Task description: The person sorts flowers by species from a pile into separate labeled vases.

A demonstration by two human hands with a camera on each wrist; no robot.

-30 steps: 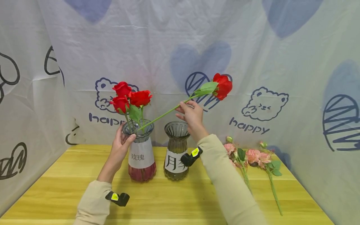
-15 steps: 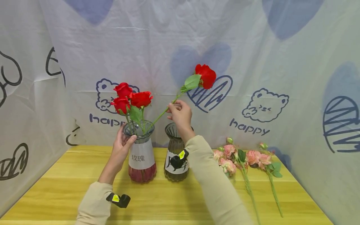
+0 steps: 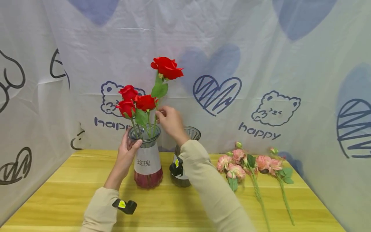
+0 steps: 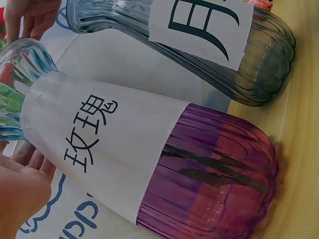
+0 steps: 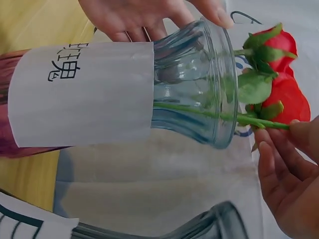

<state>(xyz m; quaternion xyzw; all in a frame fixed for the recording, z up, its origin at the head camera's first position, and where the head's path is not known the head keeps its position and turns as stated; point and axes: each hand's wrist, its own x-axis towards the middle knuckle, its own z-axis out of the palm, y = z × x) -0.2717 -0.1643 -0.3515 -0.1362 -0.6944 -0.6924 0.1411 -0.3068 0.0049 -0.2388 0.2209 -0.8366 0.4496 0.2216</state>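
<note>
My left hand [image 3: 127, 154] holds the neck of a glass vase [image 3: 148, 181] with a pinkish-purple lower part and a white label; the thumb lies at the front of the rim. Three red roses [image 3: 126, 108] stand in this vase. Above its mouth, my right hand [image 3: 171, 123] pinches the green stem [image 5: 249, 120] of another red rose [image 3: 167, 68], whose bloom rises above the rest. In the right wrist view that stem runs down inside the glass neck. A second, grey glass vase [image 4: 269, 64] stands beside the first, partly hidden by my right arm in the head view.
Pink flowers [image 3: 236, 171] on long green stems lie on the right of the wooden table [image 3: 156, 211], with another pink spray [image 3: 265, 163] beside them. A white cloth [image 3: 220, 129] printed with hearts and bears hangs behind the table.
My right hand has moved left with the rose, tipping it from a slant to nearly upright while its stem goes down into the labelled vase. My left hand has stayed at the rim.
</note>
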